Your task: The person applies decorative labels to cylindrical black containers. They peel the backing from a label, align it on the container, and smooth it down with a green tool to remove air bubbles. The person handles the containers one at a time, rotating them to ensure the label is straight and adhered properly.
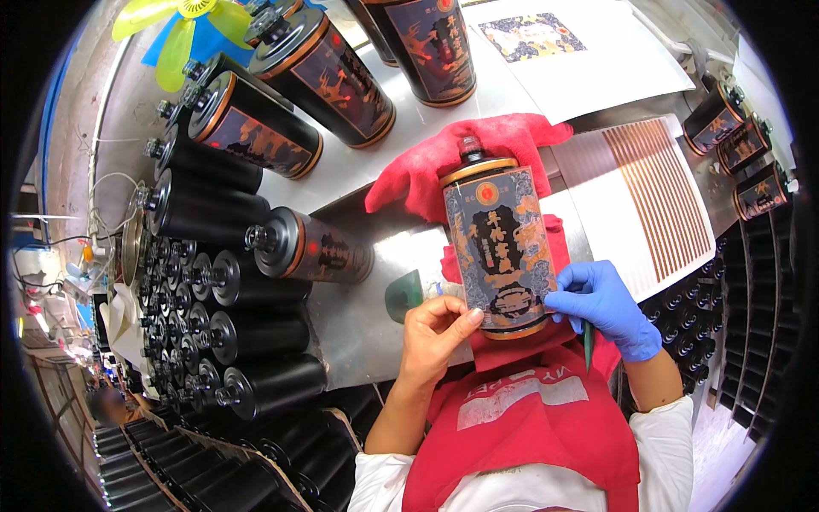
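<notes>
A black bottle [470, 173] with copper-coloured bands lies on a red cloth [409, 183], its neck pointing away from me. A dark label [502, 247] with orange and grey ornament covers its upper side. My bare left hand [437, 334] pinches the label's near left corner between thumb and forefinger. At the near right corner, my right hand [604, 305], in a blue glove, pinches the label's edge. A thin green tool, seemingly a scraper [589, 346], sticks out below the gloved fingers. Another flat green piece [403, 296] lies left of the bottle on the metal table [354, 341].
Labelled bottles [328, 85] stand at the far left, with one more [320, 247] nearer. Unlabelled black bottles [264, 320] crowd the left side. A striped label sheet [653, 200] lies at right, near several small-looking bottles [742, 141]. A yellow-green fan [179, 38] is at far left.
</notes>
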A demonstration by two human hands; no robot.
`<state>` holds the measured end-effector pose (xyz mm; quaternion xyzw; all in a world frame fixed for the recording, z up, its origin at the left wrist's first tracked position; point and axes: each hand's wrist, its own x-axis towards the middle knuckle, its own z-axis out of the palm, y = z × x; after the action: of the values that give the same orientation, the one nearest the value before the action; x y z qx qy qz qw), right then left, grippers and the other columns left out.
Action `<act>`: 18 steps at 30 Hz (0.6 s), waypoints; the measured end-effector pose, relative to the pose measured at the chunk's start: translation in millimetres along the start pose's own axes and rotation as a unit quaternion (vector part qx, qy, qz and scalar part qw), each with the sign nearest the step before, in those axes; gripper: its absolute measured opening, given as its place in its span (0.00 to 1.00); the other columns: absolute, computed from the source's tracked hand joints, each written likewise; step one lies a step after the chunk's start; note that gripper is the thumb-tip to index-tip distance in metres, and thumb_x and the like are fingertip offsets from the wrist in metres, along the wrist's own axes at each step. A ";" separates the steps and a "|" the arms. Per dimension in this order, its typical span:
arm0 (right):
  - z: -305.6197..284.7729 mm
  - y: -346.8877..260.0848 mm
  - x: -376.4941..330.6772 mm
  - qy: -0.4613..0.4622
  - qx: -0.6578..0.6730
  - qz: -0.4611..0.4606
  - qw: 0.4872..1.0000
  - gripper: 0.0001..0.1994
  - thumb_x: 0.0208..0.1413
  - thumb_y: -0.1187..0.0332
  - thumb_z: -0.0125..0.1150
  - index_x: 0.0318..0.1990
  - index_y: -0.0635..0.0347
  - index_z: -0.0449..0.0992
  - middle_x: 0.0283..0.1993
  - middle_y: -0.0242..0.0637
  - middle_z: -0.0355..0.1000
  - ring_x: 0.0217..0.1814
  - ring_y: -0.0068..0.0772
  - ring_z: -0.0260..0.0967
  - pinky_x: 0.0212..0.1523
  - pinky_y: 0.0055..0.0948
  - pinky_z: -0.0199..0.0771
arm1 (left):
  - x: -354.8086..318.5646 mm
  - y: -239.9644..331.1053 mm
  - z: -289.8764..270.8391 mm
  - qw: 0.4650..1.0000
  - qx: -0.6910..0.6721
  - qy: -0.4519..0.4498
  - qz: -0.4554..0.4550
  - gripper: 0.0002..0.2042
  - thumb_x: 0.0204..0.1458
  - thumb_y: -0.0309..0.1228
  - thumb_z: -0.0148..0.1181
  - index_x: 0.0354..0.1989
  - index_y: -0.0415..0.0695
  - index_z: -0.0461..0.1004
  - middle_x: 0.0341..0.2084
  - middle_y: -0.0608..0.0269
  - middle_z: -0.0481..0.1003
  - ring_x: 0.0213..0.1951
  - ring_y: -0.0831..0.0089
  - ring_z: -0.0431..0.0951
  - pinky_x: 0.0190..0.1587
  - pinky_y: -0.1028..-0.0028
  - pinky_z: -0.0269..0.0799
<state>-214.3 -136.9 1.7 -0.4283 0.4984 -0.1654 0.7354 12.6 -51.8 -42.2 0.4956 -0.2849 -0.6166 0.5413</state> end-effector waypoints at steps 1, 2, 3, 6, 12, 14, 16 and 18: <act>0.0 0.1 -0.1 0.000 0.000 0.000 1.000 0.08 0.51 0.68 0.65 0.30 0.64 0.76 0.21 0.32 0.73 0.16 0.13 0.63 0.16 0.13 0.60 | 0.1 -0.1 -0.5 1.000 -0.003 -0.001 -0.002 0.04 0.50 0.23 0.64 0.28 0.39 0.74 0.25 0.73 0.72 0.28 0.87 0.68 0.32 0.84 0.62; 0.1 0.1 -0.1 0.001 0.000 0.001 1.000 0.08 0.51 0.68 0.65 0.29 0.64 0.76 0.21 0.32 0.73 0.16 0.13 0.63 0.16 0.13 0.60 | 0.2 -0.1 -0.8 1.000 -0.006 -0.003 -0.004 0.04 0.50 0.23 0.64 0.28 0.39 0.74 0.25 0.73 0.72 0.28 0.87 0.68 0.32 0.84 0.63; 0.5 -0.7 -0.5 0.000 0.000 0.001 1.000 0.08 0.51 0.68 0.65 0.29 0.64 0.76 0.21 0.32 0.73 0.16 0.13 0.63 0.16 0.13 0.60 | 0.2 0.5 -0.3 1.000 -0.010 -0.004 -0.003 0.04 0.50 0.23 0.64 0.28 0.39 0.74 0.25 0.73 0.73 0.28 0.86 0.68 0.32 0.84 0.63; 1.3 -2.7 -1.3 0.000 0.001 0.001 1.000 0.08 0.51 0.69 0.65 0.29 0.64 0.76 0.21 0.32 0.72 0.15 0.13 0.62 0.15 0.13 0.60 | 0.1 2.0 0.6 1.000 -0.017 -0.008 -0.002 0.04 0.51 0.23 0.63 0.28 0.39 0.74 0.25 0.72 0.72 0.28 0.86 0.68 0.32 0.84 0.63; 0.8 -2.3 -2.2 0.001 0.003 0.000 1.000 0.07 0.51 0.69 0.65 0.28 0.63 0.75 0.20 0.31 0.72 0.15 0.13 0.62 0.15 0.13 0.59 | 0.6 -0.1 -2.3 1.000 -0.025 -0.014 -0.009 0.04 0.50 0.21 0.63 0.28 0.40 0.73 0.25 0.72 0.72 0.28 0.86 0.68 0.33 0.85 0.63; 0.8 -2.6 -3.0 0.002 0.004 0.000 1.000 0.07 0.51 0.69 0.66 0.28 0.63 0.75 0.20 0.31 0.72 0.15 0.13 0.62 0.15 0.13 0.59 | 0.5 -0.5 -2.3 0.999 -0.030 -0.012 -0.011 0.04 0.50 0.21 0.63 0.28 0.40 0.73 0.25 0.72 0.72 0.29 0.86 0.68 0.33 0.85 0.63; 0.0 -0.9 0.4 -0.004 0.006 0.004 1.000 0.07 0.50 0.69 0.66 0.28 0.63 0.75 0.20 0.31 0.72 0.15 0.13 0.63 0.15 0.13 0.60 | 1.2 -0.5 -2.3 1.000 -0.026 -0.008 -0.010 0.04 0.50 0.21 0.63 0.28 0.40 0.73 0.25 0.72 0.72 0.28 0.86 0.69 0.33 0.85 0.63; -0.7 0.6 2.3 -0.005 0.008 0.006 1.000 0.07 0.50 0.69 0.66 0.28 0.63 0.75 0.20 0.31 0.72 0.16 0.13 0.63 0.16 0.13 0.60 | 1.5 -0.7 -2.2 1.000 -0.021 -0.008 -0.005 0.04 0.50 0.21 0.63 0.29 0.40 0.73 0.26 0.72 0.72 0.29 0.86 0.69 0.33 0.85 0.63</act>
<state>-213.9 -138.4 -0.2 -0.4200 0.4956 -0.1631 0.7426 14.4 -52.7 -44.0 0.4804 -0.2738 -0.6292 0.5462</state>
